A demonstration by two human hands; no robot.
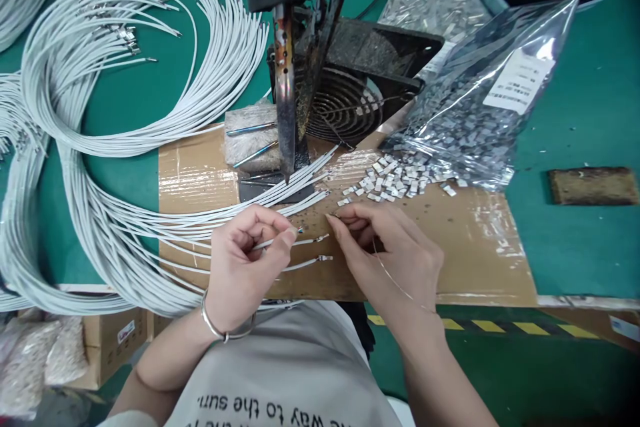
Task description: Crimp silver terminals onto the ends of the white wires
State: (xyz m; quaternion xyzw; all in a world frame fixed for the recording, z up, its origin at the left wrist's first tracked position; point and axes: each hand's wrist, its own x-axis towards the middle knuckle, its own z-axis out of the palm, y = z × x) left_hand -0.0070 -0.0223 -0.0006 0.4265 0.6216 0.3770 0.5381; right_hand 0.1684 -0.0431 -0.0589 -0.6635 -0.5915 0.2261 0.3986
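Note:
My left hand [247,260] is closed in a pinch around a thin white wire [280,240] near its stripped end, over a taped cardboard sheet [475,240]. My right hand [387,250] is closed too, fingertips pinched on a tiny metal terminal [333,215] held just right of the wire end. A fine bare wire loops past my right wrist. Two other wires with terminals fitted [320,248] lie between my hands. A scatter of small metal terminals [395,180] lies just beyond my right hand.
Large bundles of white wires [100,113] curve across the green bench on the left. A soldering iron on a stand [285,80] and a black fan [350,103] sit behind my hands. A clear bag of terminals [480,107] lies at right, a brown block [593,185] farther right.

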